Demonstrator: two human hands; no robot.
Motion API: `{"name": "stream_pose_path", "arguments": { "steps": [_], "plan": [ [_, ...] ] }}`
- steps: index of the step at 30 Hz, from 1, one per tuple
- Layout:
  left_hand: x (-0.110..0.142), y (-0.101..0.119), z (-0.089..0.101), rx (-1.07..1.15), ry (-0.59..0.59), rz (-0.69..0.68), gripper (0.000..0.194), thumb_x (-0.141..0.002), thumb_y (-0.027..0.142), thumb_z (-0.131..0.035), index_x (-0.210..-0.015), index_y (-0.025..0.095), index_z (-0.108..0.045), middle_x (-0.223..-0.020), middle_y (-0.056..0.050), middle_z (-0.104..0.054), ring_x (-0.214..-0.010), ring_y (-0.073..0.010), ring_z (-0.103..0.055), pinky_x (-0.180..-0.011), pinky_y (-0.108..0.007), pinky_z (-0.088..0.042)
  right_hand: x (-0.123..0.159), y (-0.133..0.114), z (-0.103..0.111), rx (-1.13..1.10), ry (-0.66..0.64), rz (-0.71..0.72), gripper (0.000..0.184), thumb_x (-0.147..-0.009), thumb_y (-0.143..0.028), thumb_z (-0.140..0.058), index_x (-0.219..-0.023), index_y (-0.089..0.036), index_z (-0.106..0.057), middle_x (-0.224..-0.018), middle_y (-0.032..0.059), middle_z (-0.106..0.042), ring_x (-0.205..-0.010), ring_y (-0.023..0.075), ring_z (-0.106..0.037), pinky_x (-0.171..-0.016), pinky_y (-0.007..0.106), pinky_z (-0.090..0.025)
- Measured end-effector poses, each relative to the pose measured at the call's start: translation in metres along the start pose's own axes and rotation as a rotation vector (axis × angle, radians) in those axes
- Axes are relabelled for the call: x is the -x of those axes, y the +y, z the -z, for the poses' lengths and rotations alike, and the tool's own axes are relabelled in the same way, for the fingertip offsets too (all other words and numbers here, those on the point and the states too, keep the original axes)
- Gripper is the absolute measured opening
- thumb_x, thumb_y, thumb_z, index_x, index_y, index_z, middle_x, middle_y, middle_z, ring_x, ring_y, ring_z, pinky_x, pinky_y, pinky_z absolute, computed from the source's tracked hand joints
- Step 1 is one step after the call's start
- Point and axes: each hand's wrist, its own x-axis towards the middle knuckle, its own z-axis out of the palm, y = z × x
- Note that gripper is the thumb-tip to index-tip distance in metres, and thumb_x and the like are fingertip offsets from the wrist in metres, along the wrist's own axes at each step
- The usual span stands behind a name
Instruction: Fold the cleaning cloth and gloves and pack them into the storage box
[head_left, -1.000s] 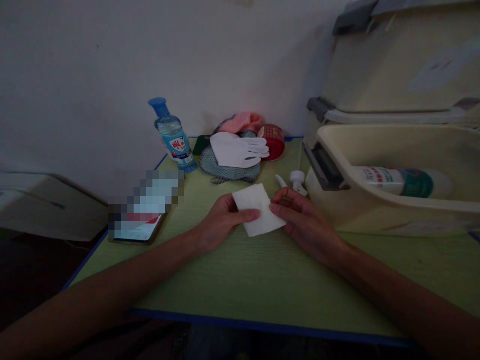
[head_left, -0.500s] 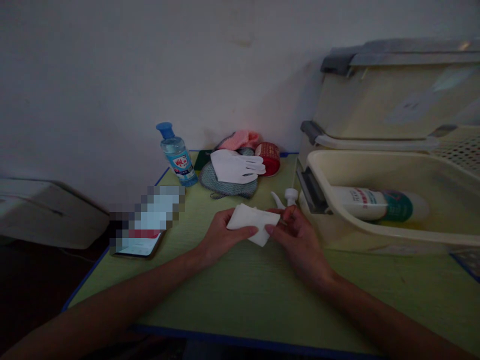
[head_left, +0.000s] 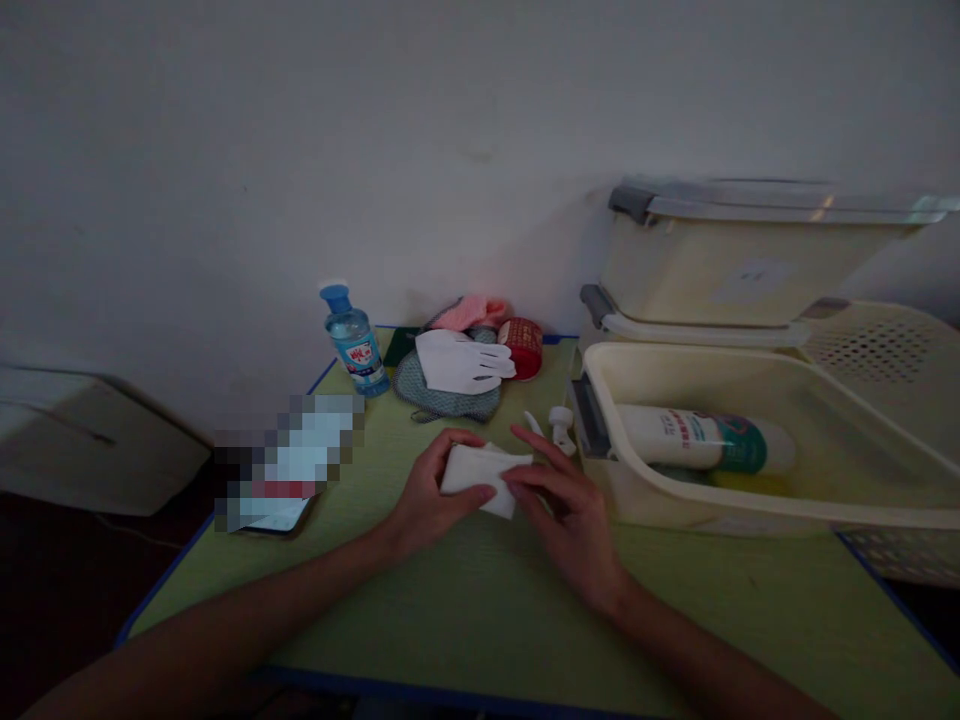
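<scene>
A small white folded cloth or pad [head_left: 480,473] is held between both hands just above the green tabletop [head_left: 480,600]. My left hand [head_left: 435,495] grips its left side, thumb below and fingers curled over the top. My right hand [head_left: 566,505] pinches its right side with thumb and fingers. A white pump nozzle [head_left: 555,427] lies on the table just beyond my right hand.
A blue-capped bottle [head_left: 352,342], a white glove [head_left: 461,362] on a mesh cloth, a pink cloth and a red tub [head_left: 523,347] sit at the back. A phone [head_left: 281,470] lies left. A cream basket [head_left: 757,500] with a bottle [head_left: 701,440] stands right, under a lidded box [head_left: 735,260].
The flat white piece has been folded down into a narrower bundle between both hands. The view has tilted up, so everything sits lower in the picture.
</scene>
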Motion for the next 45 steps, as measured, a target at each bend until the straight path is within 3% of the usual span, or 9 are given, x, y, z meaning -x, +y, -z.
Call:
{"name": "stream_pose_path", "arguments": {
  "steps": [5,10,21,24,28,33,36,40,45],
  "plan": [
    [0.004,0.004,-0.001,-0.012,0.041,-0.014,0.043,-0.06,0.026,-0.075,-0.093,0.019,-0.048,-0.08,0.001,-0.059,-0.072,-0.0143,-0.055,-0.063,-0.022,-0.044,0.004,-0.001,-0.001,-0.042,-0.044,-0.019,0.022,-0.07,-0.018,-0.069,-0.09,-0.027,-0.071,-0.124,0.0089,-0.058,-0.097,0.0215,-0.063,-0.078,0.037,-0.055],
    [0.004,0.003,-0.001,0.031,0.06,-0.03,0.053,-0.056,0.028,-0.08,-0.098,0.02,-0.049,-0.08,0.001,-0.059,-0.07,-0.0148,-0.057,-0.061,-0.022,-0.044,0.006,0.001,-0.002,-0.157,-0.023,-0.082,0.041,-0.067,-0.017,-0.071,-0.105,-0.032,-0.068,-0.128,0.0067,-0.055,-0.105,0.0232,-0.06,-0.079,0.038,-0.057],
    [0.0,0.005,0.009,0.141,0.004,-0.044,0.042,-0.068,0.034,-0.074,-0.101,0.02,-0.053,-0.072,0.0,-0.066,-0.058,-0.0124,-0.058,-0.053,-0.02,-0.042,0.004,0.002,0.0,-0.163,-0.024,-0.118,0.039,-0.065,-0.014,-0.072,-0.1,-0.032,-0.071,-0.127,0.0066,-0.056,-0.093,0.0238,-0.066,-0.076,0.041,-0.059],
    [0.001,0.011,0.012,0.008,0.043,-0.15,0.031,-0.067,0.03,-0.075,-0.095,0.02,-0.064,-0.079,-0.004,-0.07,-0.067,-0.0159,-0.062,-0.058,-0.022,-0.045,0.003,-0.002,0.001,-0.057,-0.014,-0.056,0.036,-0.067,-0.013,-0.07,-0.1,-0.03,-0.071,-0.126,0.0074,-0.058,-0.094,0.0241,-0.066,-0.074,0.039,-0.06],
    [-0.001,0.032,0.015,-0.312,-0.02,-0.361,0.011,-0.072,0.024,-0.069,-0.082,0.023,-0.074,-0.083,-0.005,-0.073,-0.075,-0.0187,-0.066,-0.07,-0.025,-0.049,0.004,-0.018,0.008,0.219,0.057,0.208,0.03,-0.074,-0.013,-0.064,-0.102,-0.023,-0.069,-0.119,0.0111,-0.062,-0.103,0.0236,-0.063,-0.085,0.038,-0.056],
    [0.001,0.077,0.011,-0.536,-0.172,-0.714,0.023,-0.077,0.018,-0.065,-0.097,0.027,-0.071,-0.087,0.001,-0.074,-0.072,-0.0121,-0.067,-0.064,-0.018,-0.05,0.004,-0.062,0.04,0.546,0.054,0.499,0.028,-0.081,-0.009,-0.055,-0.107,-0.017,-0.063,-0.121,0.0112,-0.061,-0.103,0.0182,-0.062,-0.088,0.031,-0.054],
    [-0.001,0.105,-0.003,-0.648,-0.138,-0.811,0.029,-0.077,0.015,-0.066,-0.102,0.03,-0.069,-0.087,0.004,-0.074,-0.068,-0.0075,-0.065,-0.062,-0.014,-0.048,-0.006,-0.092,0.068,0.711,0.042,0.577,0.029,-0.079,-0.005,-0.056,-0.107,-0.014,-0.061,-0.117,0.01,-0.063,-0.105,0.0149,-0.061,-0.091,0.024,-0.051],
    [-0.022,0.13,-0.035,-0.575,-0.123,-0.767,0.021,-0.075,0.018,-0.068,-0.095,0.023,-0.072,-0.085,0.001,-0.074,-0.068,-0.0096,-0.065,-0.064,-0.018,-0.05,-0.03,-0.114,0.103,0.926,0.078,0.633,0.025,-0.078,-0.008,-0.058,-0.101,-0.015,-0.063,-0.112,0.0098,-0.065,-0.094,0.0165,-0.065,-0.079,0.025,-0.056],
    [-0.057,0.137,-0.077,-0.531,-0.236,-0.613,0.027,-0.074,0.01,-0.065,-0.1,0.014,-0.07,-0.093,-0.005,-0.071,-0.074,-0.0113,-0.063,-0.068,-0.023,-0.05,-0.049,-0.112,0.139,1.078,0.013,0.568,0.017,-0.077,-0.012,-0.06,-0.092,-0.011,-0.067,-0.106,0.0129,-0.066,-0.069,0.0161,-0.067,-0.065,0.029,-0.057]
  ]
}}
